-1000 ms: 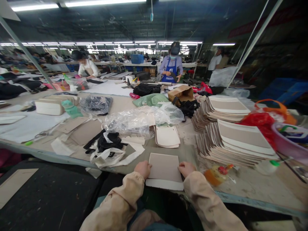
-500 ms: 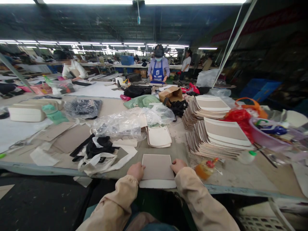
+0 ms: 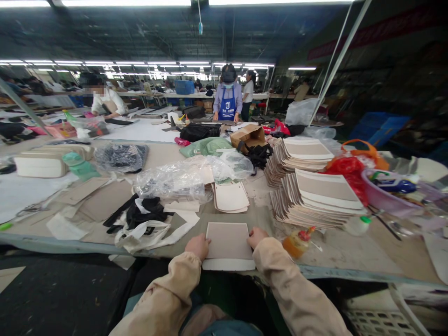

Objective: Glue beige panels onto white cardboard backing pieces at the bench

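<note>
A flat beige panel with a pale edging and a white strip along its near side lies at the table's front edge. My left hand grips its left edge, fingers bent against it. On the opposite edge, my right hand holds the panel the same way. Just beyond it rests a small pile of white panels. To the right stand tall fanned stacks of similar beige and white panels. A bottle of amber liquid with a red top is close to my right sleeve.
Black and white fabric strips and clear plastic bags lie to the left. On the right are a green-capped bottle and a purple basin. A co-worker in a blue apron stands across the table.
Both hands still hold the panel by its sides, almost unmoved. The co-worker opposite has lowered their hands to the table, and a person behind has moved left.
</note>
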### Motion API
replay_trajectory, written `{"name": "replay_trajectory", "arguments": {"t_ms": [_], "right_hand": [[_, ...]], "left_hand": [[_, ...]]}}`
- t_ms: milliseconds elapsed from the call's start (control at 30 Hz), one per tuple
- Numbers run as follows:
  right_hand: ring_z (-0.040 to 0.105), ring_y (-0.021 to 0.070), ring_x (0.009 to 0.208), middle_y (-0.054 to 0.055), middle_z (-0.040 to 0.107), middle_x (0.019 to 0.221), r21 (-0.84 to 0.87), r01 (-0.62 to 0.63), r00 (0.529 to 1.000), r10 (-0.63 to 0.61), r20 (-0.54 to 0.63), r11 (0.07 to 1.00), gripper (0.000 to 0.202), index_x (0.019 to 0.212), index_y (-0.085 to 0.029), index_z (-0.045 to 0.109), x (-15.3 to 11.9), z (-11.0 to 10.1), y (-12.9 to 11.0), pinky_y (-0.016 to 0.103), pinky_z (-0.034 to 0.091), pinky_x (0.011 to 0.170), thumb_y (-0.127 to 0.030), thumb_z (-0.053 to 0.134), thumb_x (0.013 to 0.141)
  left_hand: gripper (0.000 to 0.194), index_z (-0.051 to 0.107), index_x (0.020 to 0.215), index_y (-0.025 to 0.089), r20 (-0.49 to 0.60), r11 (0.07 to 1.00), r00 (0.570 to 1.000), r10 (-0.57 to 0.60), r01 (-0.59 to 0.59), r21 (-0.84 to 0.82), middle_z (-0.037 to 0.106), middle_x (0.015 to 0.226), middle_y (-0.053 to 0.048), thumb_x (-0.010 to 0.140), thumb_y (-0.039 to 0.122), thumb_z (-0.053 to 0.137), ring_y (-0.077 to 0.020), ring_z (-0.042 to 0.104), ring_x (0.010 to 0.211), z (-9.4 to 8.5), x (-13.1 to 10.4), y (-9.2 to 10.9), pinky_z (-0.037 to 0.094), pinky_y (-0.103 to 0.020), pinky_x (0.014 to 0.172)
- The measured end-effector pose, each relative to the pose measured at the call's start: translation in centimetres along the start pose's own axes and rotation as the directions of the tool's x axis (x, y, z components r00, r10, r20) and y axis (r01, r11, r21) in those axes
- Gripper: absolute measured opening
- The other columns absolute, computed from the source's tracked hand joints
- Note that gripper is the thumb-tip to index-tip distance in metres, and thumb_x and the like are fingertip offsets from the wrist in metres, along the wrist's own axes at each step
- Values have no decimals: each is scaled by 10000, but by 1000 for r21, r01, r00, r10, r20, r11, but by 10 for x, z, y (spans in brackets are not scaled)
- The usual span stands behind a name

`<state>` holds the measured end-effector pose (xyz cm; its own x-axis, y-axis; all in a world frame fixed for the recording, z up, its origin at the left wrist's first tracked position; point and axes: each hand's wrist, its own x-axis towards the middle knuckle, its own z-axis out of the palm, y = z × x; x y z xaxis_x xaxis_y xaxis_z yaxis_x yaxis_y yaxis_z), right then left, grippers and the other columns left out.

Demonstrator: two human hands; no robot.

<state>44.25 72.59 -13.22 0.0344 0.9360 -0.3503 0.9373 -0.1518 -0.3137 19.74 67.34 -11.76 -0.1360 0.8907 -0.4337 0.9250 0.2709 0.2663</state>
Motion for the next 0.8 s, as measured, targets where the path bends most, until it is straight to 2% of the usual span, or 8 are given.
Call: {"name": "replay_trajectory", "arguments": {"t_ms": [267,533,800], "right_hand": [[636,225,776,54,679,767,-17,33,999,-33,11,999,56,706,-216,651,0,-4,2,263,391,562,-188,636,660],[643,261,773,74,662,719,-65,14,999,-11,50,998,54,639,-217,647,1,-14,-8,302,420,597,-198,697,642],[655,295,802,99,657,717,-103,9,999,-4,46,995,67,645,-203,641,4,-9,-10,329,450,626,-190,706,657]], "left_hand": [[318,629,954,140,-23,1000,1000,-5,5,-6,687,971,-155,888,358,407,-283,628,966,-2,-4,1,436,-342,801],[294,635,963,146,-1,1000,1000,-4,4,0,687,990,-163,882,326,417,-269,638,965,-5,-5,4,449,-339,808],[308,622,994,131,11,1000,1000,-29,29,6,682,987,-167,902,328,405,-270,637,960,-2,-3,4,450,-353,810]]}}
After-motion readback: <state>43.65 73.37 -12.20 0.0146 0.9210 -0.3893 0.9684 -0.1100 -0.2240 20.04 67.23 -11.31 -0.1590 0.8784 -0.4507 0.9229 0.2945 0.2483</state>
